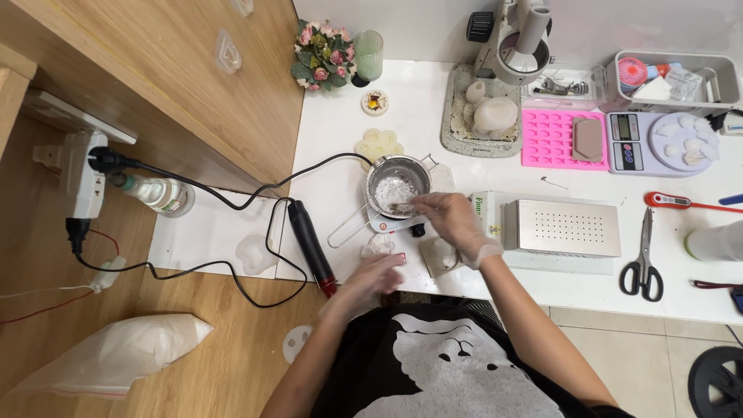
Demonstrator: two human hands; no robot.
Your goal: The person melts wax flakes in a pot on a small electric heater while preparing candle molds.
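Right hand (455,223), in a thin clear glove, fingers pinched on a small stirring tool (400,207) dipped into the metal melting pot (397,183) just ahead, white flakes inside. Left hand (373,277), bare, loosely open, fingertips touching a crumpled clear bag (378,245) on the white table (340,131). Black heat tool (311,245) lies left of it.

Head camera looks steeply down, close above the white worktop (340,131)
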